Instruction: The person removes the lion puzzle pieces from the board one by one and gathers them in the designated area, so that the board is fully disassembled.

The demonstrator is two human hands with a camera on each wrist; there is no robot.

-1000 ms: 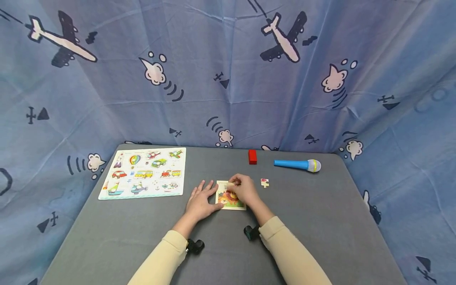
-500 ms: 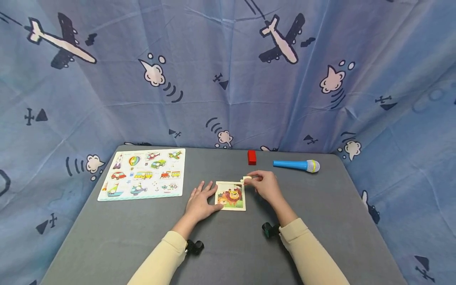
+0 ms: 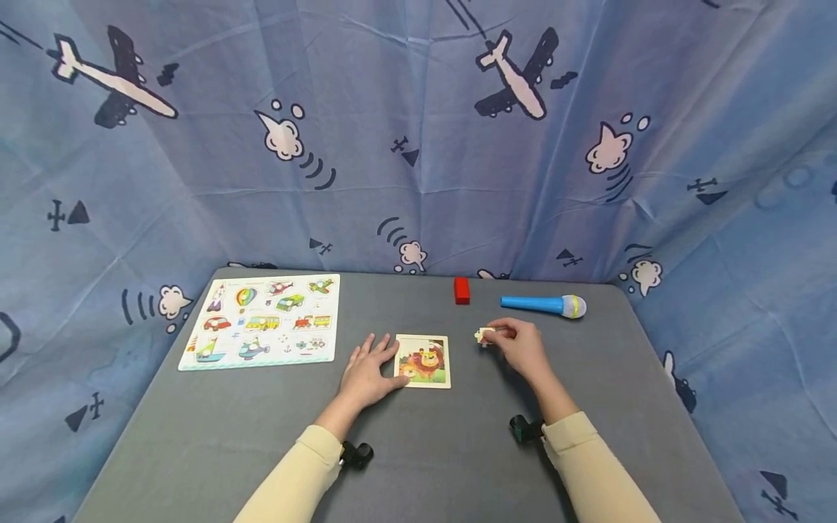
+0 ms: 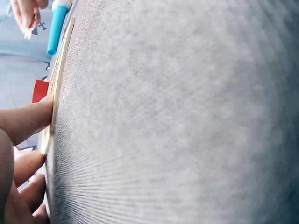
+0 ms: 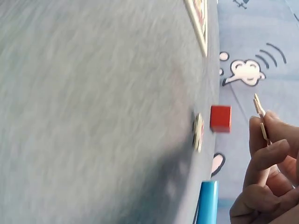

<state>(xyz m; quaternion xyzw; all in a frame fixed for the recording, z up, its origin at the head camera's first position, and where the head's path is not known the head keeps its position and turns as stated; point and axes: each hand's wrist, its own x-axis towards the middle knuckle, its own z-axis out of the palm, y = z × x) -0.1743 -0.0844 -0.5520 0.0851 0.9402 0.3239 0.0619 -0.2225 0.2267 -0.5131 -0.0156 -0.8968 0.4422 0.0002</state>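
My left hand (image 3: 368, 372) lies spread at the left side of a small square lion jigsaw puzzle (image 3: 422, 363) in a pale frame. Its thumb and a fingertip touch the frame's edge, as the left wrist view also shows. Off to the right, my right hand (image 3: 521, 347) pinches a thin puzzle piece (image 5: 259, 112) between thumb and fingers, raised above the table. Another puzzle piece (image 5: 198, 132) lies on the table beneath it. From the head, the right fingertips overlap that spot.
A white board with printed vehicles (image 3: 261, 319) lies at the back left. Behind the puzzle stands a red block (image 3: 462, 290). A blue toy microphone (image 3: 543, 305) lies at the back right of the grey table (image 3: 445, 465). Behind hangs a blue curtain (image 3: 366, 131).
My right hand has lifted a puzzle piece from the top of the framed puzzle and carried it right, over the loose piece. My left hand has stayed at the frame.
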